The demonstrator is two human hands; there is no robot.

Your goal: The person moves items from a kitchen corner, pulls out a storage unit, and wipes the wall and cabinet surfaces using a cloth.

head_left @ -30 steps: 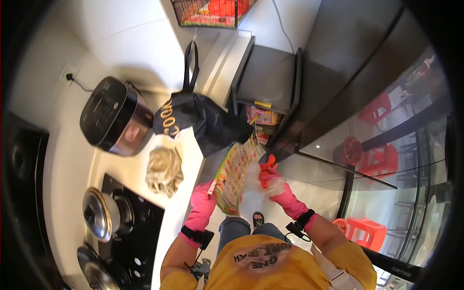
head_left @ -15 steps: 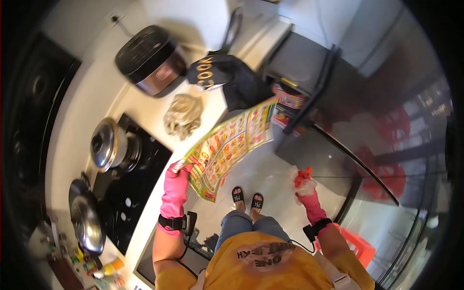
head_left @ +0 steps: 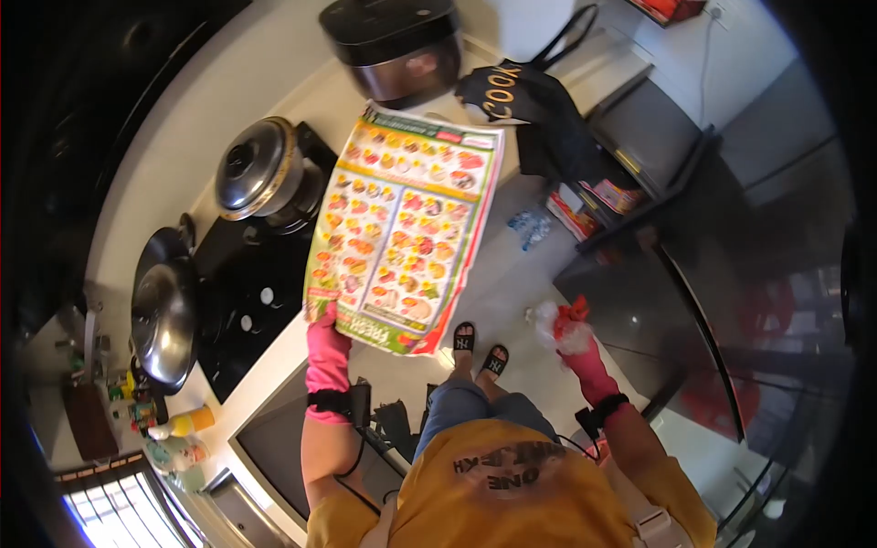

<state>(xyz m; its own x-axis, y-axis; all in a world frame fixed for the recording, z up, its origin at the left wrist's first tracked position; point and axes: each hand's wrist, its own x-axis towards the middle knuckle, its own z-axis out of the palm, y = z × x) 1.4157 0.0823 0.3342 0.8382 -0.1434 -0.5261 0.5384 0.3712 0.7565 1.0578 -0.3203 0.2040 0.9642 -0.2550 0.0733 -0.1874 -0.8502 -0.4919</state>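
Observation:
My left hand, in a pink glove, is closed on the lower left corner of a printed flyer. The flyer hangs spread out, showing rows of food pictures, and covers part of the counter and stove. At the right, my right hand, also in a pink glove, is closed on a crumpled clear plastic bag with a red part on top. The two hands are well apart.
A lidded pot and a pan stand at the stove. Behind the flyer are a rice cooker and a black apron. A blue-and-white packet lies near the open drawer.
The view has turned toward the stove. My left hand has carried the flyer left and over the counter, and it has opened out flat. My right hand keeps the plastic bag, farther from the flyer.

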